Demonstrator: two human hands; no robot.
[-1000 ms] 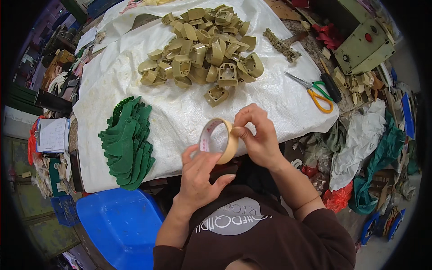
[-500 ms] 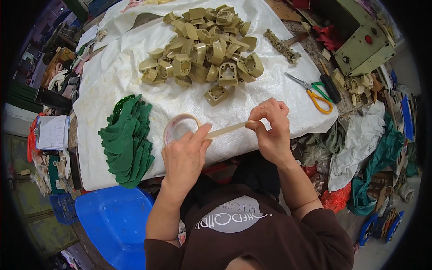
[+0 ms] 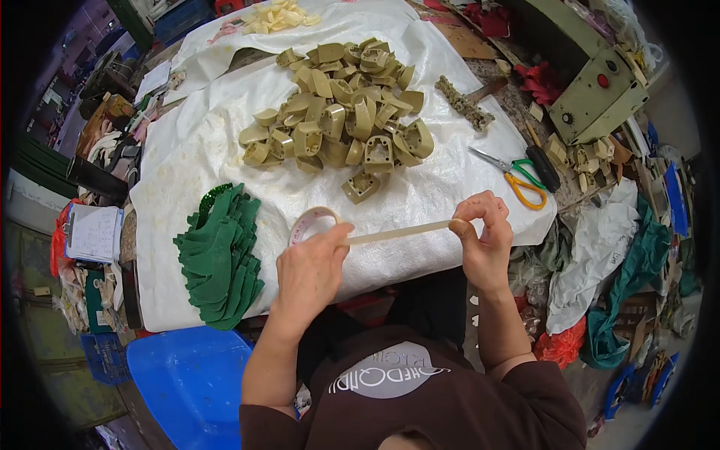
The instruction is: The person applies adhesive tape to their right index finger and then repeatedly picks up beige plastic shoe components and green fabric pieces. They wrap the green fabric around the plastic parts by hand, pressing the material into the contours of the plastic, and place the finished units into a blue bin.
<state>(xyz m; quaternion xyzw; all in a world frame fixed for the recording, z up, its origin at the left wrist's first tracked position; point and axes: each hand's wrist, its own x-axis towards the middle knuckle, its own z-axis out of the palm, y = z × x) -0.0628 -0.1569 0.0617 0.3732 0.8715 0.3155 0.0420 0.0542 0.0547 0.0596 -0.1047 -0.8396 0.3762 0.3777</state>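
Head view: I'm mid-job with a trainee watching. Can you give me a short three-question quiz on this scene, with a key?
1. True or false: the tape strip runs between the left hand and the right hand.

2. Where does the stack of green pieces lie in relation to the tape roll?
A) To its left in the picture
B) To its right in the picture
C) Inside it

3. Name the two handle colours on the scissors.

Key: 1. True. 2. A. 3. Orange and green.
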